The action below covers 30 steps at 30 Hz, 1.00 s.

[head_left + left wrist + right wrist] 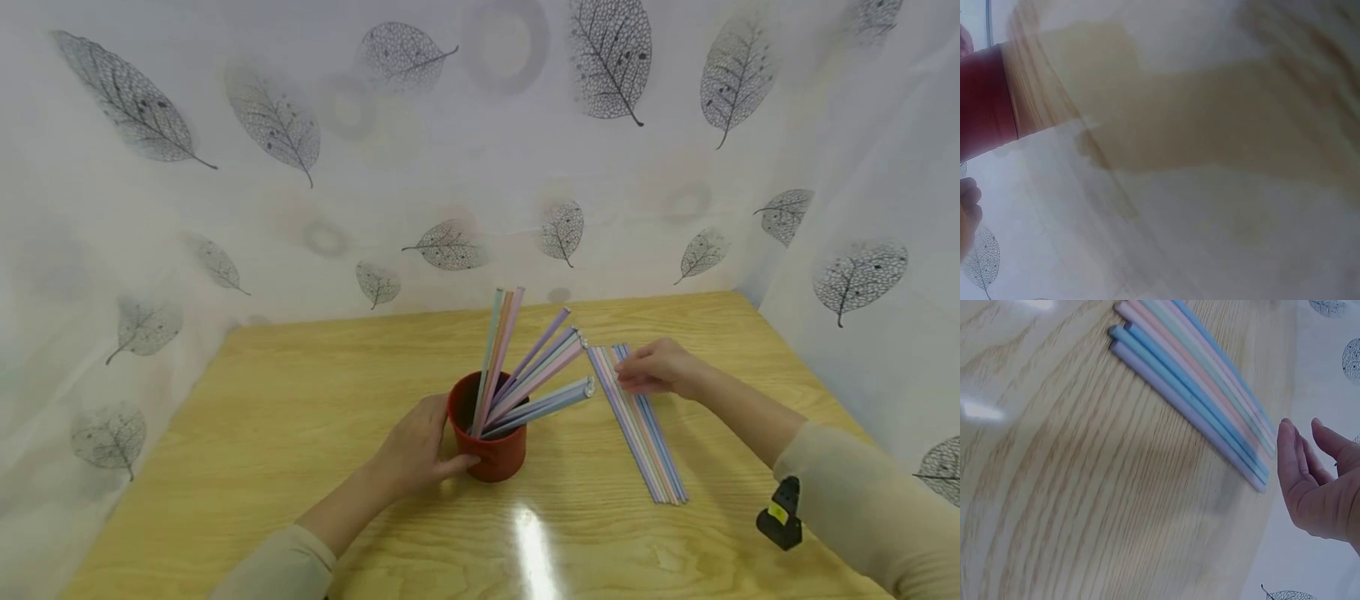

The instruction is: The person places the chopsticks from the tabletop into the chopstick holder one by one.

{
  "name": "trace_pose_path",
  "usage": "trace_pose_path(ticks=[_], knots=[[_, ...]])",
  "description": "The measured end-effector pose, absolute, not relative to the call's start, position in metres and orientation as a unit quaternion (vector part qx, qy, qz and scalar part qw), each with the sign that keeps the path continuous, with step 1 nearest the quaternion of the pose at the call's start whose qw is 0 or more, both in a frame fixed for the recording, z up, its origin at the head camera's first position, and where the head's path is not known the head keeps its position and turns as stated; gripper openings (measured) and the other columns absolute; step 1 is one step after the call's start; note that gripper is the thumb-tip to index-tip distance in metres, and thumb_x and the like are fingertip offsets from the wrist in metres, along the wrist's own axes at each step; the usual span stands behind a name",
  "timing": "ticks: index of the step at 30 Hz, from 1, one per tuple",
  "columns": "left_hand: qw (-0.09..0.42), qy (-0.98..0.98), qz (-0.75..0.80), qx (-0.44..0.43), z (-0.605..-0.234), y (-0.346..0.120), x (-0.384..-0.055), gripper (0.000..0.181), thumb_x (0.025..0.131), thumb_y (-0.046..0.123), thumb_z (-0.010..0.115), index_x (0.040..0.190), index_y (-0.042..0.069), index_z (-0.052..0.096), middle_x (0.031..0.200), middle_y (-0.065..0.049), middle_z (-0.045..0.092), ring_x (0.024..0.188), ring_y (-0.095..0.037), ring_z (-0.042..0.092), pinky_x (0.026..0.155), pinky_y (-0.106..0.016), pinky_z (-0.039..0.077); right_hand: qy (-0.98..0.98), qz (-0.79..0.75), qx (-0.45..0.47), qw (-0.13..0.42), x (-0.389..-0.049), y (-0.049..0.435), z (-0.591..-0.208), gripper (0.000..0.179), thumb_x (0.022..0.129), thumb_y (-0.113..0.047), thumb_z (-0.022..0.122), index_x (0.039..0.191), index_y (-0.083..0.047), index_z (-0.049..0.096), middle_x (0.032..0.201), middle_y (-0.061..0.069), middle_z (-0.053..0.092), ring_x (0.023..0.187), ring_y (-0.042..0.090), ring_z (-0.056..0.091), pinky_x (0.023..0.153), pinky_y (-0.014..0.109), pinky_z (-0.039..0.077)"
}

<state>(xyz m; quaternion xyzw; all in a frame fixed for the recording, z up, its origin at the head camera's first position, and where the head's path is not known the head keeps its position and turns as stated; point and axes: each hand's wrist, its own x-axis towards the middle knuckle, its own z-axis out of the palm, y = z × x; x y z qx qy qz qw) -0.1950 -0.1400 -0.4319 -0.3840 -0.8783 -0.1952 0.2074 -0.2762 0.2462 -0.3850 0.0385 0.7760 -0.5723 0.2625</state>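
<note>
A red cup (501,462) stands on the table with several thin pastel sticks (542,367) leaning in it, mostly to the right. Whether these are straws or unsharpened pencils I cannot tell. My left hand (420,446) grips the cup from the left, thumb on its front wall. In the left wrist view only part of the red cup (985,100) shows at the left edge. More pastel sticks (637,433) lie side by side on the right. Just above their far ends hovers my right hand (656,367), fingers and thumb apart and holding nothing in the right wrist view.
The wooden table (300,400) extends left of the cup and in front of it. Leaf-patterned cloth (480,167) hangs behind the table and along both sides. A small black device (782,512) sits by the right sleeve.
</note>
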Motion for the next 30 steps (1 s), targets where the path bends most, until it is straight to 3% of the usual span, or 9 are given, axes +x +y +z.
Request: trace_pose_path(ticks=[4,11,30], knots=[[0.206,-0.878,-0.197,-0.385,-0.43,-0.14,-0.196,0.084,0.087,0.067,0.035,0.132,-0.003,0.041,0.12,-0.015,0.058,0.111,-0.027,0.056,0.095,-0.039,0.049,0.795,-0.543,0.062,0.262,-0.278,0.256,-0.387,0.04,0.09,-0.006,0.061,0.118,0.021,0.051,0.076,0.004,0.07,0.067,0.011,0.068,0.069,0.029,0.058],[0.206,-0.877,-0.197,-0.386,-0.43,-0.14,-0.196,0.084,0.087,0.067,0.036,0.132,-0.004,0.04,0.12,-0.015,0.057,0.111,-0.027,0.056,0.094,-0.039,0.05,0.851,-0.463,0.085,0.232,-0.278,0.264,-0.389,0.029,0.085,-0.006,0.068,0.1,0.018,0.061,0.063,0.005,0.066,0.055,0.013,0.064,0.058,0.027,0.057],[0.199,-0.882,-0.202,-0.376,-0.436,-0.14,-0.195,0.083,0.088,0.068,0.033,0.133,-0.002,0.04,0.119,-0.014,0.058,0.11,-0.027,0.056,0.092,-0.039,0.051,0.861,-0.409,0.12,0.277,-0.278,0.265,-0.408,0.018,0.081,-0.009,0.074,0.075,0.004,0.064,0.055,0.001,0.06,0.048,0.009,0.059,0.054,0.024,0.056]])
